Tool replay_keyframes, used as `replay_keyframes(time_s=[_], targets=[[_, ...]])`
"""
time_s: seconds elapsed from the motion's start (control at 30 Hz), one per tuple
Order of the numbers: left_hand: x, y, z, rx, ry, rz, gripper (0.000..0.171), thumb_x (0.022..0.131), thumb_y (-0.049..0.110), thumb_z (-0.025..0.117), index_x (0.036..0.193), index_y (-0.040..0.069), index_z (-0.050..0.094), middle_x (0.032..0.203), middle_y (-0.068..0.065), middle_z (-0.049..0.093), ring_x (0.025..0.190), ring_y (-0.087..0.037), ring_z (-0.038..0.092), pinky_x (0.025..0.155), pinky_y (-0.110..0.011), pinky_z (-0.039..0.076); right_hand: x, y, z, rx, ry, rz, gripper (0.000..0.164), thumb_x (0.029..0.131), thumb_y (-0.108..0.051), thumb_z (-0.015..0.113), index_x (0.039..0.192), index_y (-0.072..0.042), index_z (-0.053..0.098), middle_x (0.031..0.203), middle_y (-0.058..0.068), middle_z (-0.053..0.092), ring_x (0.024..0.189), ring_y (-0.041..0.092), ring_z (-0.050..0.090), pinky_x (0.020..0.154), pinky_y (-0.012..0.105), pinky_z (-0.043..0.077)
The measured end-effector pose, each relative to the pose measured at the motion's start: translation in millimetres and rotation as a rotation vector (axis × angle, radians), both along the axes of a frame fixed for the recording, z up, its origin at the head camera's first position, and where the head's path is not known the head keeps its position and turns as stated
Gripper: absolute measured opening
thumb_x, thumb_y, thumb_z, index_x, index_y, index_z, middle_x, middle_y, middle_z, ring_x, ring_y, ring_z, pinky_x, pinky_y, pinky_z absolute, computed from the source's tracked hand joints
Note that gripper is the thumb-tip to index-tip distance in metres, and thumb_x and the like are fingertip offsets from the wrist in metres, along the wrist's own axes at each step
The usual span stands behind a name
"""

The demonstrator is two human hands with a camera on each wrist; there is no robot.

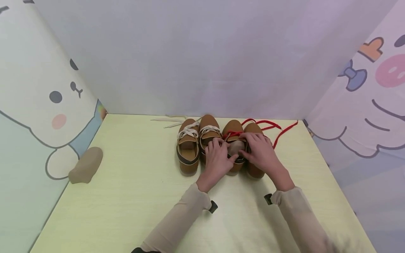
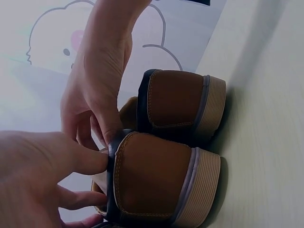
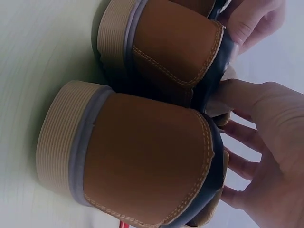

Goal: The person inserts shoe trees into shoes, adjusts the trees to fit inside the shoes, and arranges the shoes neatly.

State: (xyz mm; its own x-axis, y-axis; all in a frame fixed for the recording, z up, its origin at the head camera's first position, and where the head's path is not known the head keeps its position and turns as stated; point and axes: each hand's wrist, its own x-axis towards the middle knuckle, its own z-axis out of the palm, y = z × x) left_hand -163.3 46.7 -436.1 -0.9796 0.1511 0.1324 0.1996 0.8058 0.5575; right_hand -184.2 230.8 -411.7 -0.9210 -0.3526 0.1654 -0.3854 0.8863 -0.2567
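Two pairs of brown shoes stand side by side, toes towards the back wall. A beige insole (image 1: 235, 148) lies in the opening of the third shoe from the left, a red-laced shoe (image 1: 233, 125). My left hand (image 1: 217, 156) reaches over that opening from the left, its thumb at the dark heel collar (image 2: 113, 175). From the right, my right hand (image 1: 261, 151) leans over the same shoe with its thumb at the insole. Its other fingers reach over the rightmost shoe (image 3: 152, 156). Part of the insole is hidden inside the shoe.
To the left stand two white-laced shoes, the outer shoe (image 1: 188, 165) and the inner shoe (image 1: 207, 120), touching or nearly so. Another beige insole (image 1: 86, 165) lies at the table's left edge. Loose red laces (image 1: 284, 131) trail right, close to the back wall (image 1: 202, 63).
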Motion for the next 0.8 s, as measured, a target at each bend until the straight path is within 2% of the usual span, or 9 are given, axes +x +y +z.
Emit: replay_keyframes(time_s=[0.2, 0.5, 0.8], targets=[[0.4, -1.6, 1.8, -0.050, 0.008, -0.021, 0.047, 0.096, 0.048, 0.072, 0.127, 0.014, 0.073, 0.136, -0.008, 0.051, 0.126, -0.028, 0.045, 0.101, -0.043, 0.041, -2.8, -4.4, 0.4, 0.023, -0.022, -0.013, 0.061, 0.088, -0.026, 0.085, 0.139, -0.012, 0.055, 0.141, 0.015, 0.060, 0.132, 0.043, 0.048, 0.108, 0.072, 0.035], [0.9, -1.9, 2.5, -0.116, -0.001, -0.026, 0.043, 0.098, 0.051, 0.069, 0.126, 0.020, 0.074, 0.140, -0.006, 0.048, 0.127, -0.028, 0.046, 0.099, -0.043, 0.041, -5.8, -11.1, -0.6, 0.062, -0.001, -0.022, 0.060, 0.088, -0.026, 0.086, 0.138, -0.010, 0.058, 0.138, 0.015, 0.060, 0.130, 0.044, 0.047, 0.108, 0.070, 0.038], [0.5, -1.6, -0.3, -0.115, 0.002, -0.031, 0.041, 0.097, 0.051, 0.069, 0.121, 0.018, 0.075, 0.142, -0.005, 0.048, 0.127, -0.027, 0.048, 0.100, -0.042, 0.041, -13.0, -17.8, -5.2, 0.070, -0.002, -0.061, 0.053, 0.088, -0.022, 0.085, 0.133, -0.010, 0.058, 0.133, 0.015, 0.059, 0.126, 0.046, 0.047, 0.105, 0.069, 0.038]])
